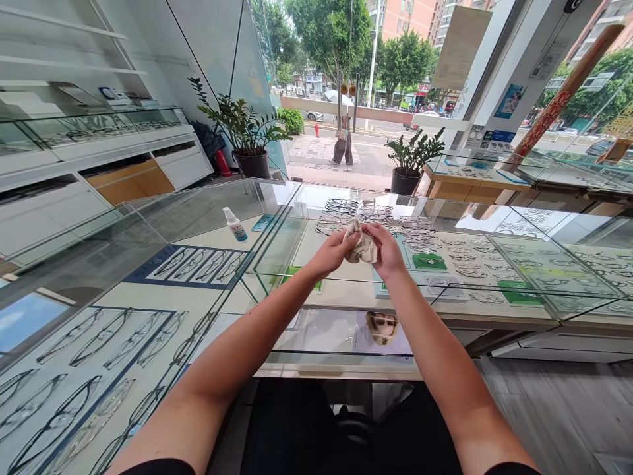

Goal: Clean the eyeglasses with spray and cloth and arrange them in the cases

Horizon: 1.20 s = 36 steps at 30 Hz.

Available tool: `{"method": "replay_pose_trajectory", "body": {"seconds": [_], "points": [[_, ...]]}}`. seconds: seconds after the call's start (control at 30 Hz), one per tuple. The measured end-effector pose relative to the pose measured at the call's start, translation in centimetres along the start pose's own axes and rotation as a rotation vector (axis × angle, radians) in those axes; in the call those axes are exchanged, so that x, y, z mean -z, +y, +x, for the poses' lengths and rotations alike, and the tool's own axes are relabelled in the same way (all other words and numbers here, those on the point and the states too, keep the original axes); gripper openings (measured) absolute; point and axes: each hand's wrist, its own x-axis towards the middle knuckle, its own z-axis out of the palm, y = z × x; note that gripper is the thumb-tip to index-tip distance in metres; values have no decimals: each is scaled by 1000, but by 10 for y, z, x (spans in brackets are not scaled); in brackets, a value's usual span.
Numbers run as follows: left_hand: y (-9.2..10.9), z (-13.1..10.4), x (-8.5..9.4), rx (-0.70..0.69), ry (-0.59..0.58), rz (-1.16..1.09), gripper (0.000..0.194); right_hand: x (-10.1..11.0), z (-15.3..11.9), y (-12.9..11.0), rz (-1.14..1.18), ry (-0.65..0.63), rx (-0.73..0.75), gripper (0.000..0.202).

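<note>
My left hand (331, 253) and my right hand (388, 251) are close together above the glass display counter (341, 330). Both have their fingers closed on a crumpled beige cloth (363, 251), the left from one side and the right from the other. Whether anything is wrapped inside the cloth is hidden by its folds and my fingers. Below and beyond the hands, rows of eyeglasses (341, 206) lie under the glass. To the left, a small white spray bottle (235, 225) with a blue label stands upright on the glass, out of reach of both hands.
Trays of eyeglasses (195, 265) fill the case at left. Green cases (429, 262) lie under the glass at right. Two potted plants (247, 135) stand by the glass front. A person (343, 142) is outside. A wooden table (475, 181) is behind at right.
</note>
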Motion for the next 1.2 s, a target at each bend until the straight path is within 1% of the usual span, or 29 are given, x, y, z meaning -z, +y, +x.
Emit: {"method": "replay_pose_trajectory", "body": {"seconds": [0.07,0.13,0.27,0.37,0.43,0.5,0.6,0.7,0.77,0.9,1.03,1.2], "points": [[1,-1,0,12,-73,6,72,1,1,-3,11,3,23,20],[1,-2,-1,19,-79,3,70,2,1,-4,14,10,17,22],[-1,-1,-4,27,39,2,68,0,-2,0,-19,5,-37,26],[-2,0,-4,-13,114,-4,66,-4,-5,4,-33,-7,-26,28],[-4,1,-3,-20,142,-17,67,-5,-6,5,-44,-21,-8,29],[-6,2,-3,1,148,-40,69,-6,-6,6,-59,-26,2,29],[-10,4,-2,28,131,-91,73,-5,-4,5,-64,1,17,31],[-15,7,0,16,131,-139,73,-2,-3,-1,-55,32,63,29],[-18,10,3,8,168,-174,72,0,-2,-6,-50,40,112,26],[-19,17,14,35,303,-245,66,4,-1,-12,-62,34,166,20],[-19,23,22,47,383,-313,60,4,0,-9,-165,-12,148,17],[-16,23,23,0,381,-402,56,1,-2,-3,-354,-102,149,18]]}}
